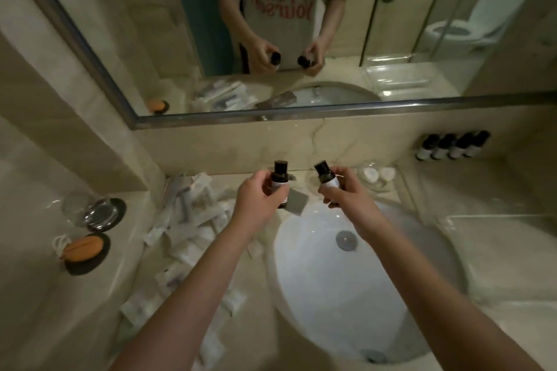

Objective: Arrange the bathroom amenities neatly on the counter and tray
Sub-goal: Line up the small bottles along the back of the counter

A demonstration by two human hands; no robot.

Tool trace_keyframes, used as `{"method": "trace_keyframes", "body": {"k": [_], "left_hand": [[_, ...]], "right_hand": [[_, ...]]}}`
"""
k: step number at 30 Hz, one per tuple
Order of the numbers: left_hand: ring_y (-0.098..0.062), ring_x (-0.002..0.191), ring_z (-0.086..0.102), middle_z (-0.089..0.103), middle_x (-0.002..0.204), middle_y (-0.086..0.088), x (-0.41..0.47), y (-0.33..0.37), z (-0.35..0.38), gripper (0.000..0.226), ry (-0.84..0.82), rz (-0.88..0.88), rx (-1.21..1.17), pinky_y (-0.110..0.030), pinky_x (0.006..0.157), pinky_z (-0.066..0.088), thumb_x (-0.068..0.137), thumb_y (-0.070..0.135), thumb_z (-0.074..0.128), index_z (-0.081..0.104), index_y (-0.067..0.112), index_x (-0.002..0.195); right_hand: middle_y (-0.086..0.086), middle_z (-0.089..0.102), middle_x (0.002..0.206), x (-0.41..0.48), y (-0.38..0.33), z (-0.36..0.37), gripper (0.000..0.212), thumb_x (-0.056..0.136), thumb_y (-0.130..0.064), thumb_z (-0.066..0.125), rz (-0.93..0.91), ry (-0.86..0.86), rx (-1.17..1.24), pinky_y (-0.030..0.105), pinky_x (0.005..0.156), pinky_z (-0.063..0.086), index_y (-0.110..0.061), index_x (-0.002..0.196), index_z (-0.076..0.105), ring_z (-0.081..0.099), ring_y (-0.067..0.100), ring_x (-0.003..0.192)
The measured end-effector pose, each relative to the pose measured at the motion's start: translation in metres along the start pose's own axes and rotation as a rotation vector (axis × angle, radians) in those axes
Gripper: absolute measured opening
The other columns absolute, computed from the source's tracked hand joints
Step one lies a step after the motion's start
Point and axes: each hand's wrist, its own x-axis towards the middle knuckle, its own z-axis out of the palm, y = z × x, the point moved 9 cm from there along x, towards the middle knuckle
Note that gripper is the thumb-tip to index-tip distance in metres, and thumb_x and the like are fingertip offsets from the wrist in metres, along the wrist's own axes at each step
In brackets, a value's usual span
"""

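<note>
From the head view, a pale marble desk (301,159) runs under a wide mirror (271,39), with a white oval sink (316,274) set into it directly below the hands. The left hand (256,199) is wrapped around a dark bottle (279,182) held upright, its black cap up; the right hand (346,190), apart from the left, grips a second dark bottle (326,176) tilted to the left. Both bottles hang above the far rim of the sink, over a grey faucet (297,202). Far to the right of the hands, four more small dark bottles (452,146) stand in a row against the back wall. Just right of the right hand lie round wrapped items (376,173) in what seems a clear holder. A clear tray (497,238) sits right of the sink. Left of the hands, white sachets and boxes (187,220) lie scattered in a heap. Further left are an upturned glass (73,208), a metal dish (104,214) on a dark coaster, and an orange object (83,248) on another dark coaster.
</note>
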Motion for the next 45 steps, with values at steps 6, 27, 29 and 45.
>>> {"method": "trace_keyframes", "body": {"k": [6,27,29,45], "left_hand": [[-0.017,0.075,0.055,0.059,0.076,0.004,-0.001,0.047,0.106,0.018,-0.184,0.013,-0.24,-0.031,0.071,0.044,0.088,0.012,0.056,0.054,0.028,0.08],[-0.024,0.094,0.062,0.059,0.109,-0.008,0.034,0.132,0.324,0.031,-0.443,-0.088,-0.232,-0.042,0.086,0.053,0.09,0.008,0.052,0.05,0.008,0.121],[-0.026,0.099,0.062,0.059,0.111,-0.009,0.043,0.132,0.335,0.035,-0.439,-0.085,-0.223,-0.043,0.089,0.053,0.089,0.009,0.053,0.049,0.008,0.124],[-0.009,0.086,0.063,0.063,0.096,0.007,0.092,0.133,0.373,0.029,-0.409,-0.016,-0.287,-0.027,0.082,0.05,0.087,0.001,0.054,0.055,0.03,0.091]], "right_hand": [[0.003,0.059,0.08,-0.032,0.01,-0.111,0.016,0.096,-0.018,0.045,0.031,0.162,0.123,0.026,0.066,0.041,-0.02,0.09,0.059,0.052,0.015,0.066],[0.006,0.059,0.094,-0.003,0.062,-0.381,0.021,0.09,-0.012,0.058,0.083,0.475,0.015,0.025,0.061,0.045,-0.013,0.111,0.057,0.054,0.022,0.086],[0.002,0.058,0.085,0.012,0.067,-0.402,0.026,0.089,-0.008,0.057,0.081,0.523,0.004,0.018,0.054,0.045,-0.01,0.114,0.057,0.053,0.022,0.086],[0.001,0.058,0.102,0.098,0.101,-0.437,0.04,0.074,-0.009,0.067,0.087,0.566,-0.18,0.048,0.089,0.052,-0.026,0.106,0.05,0.059,0.023,0.097]]}}
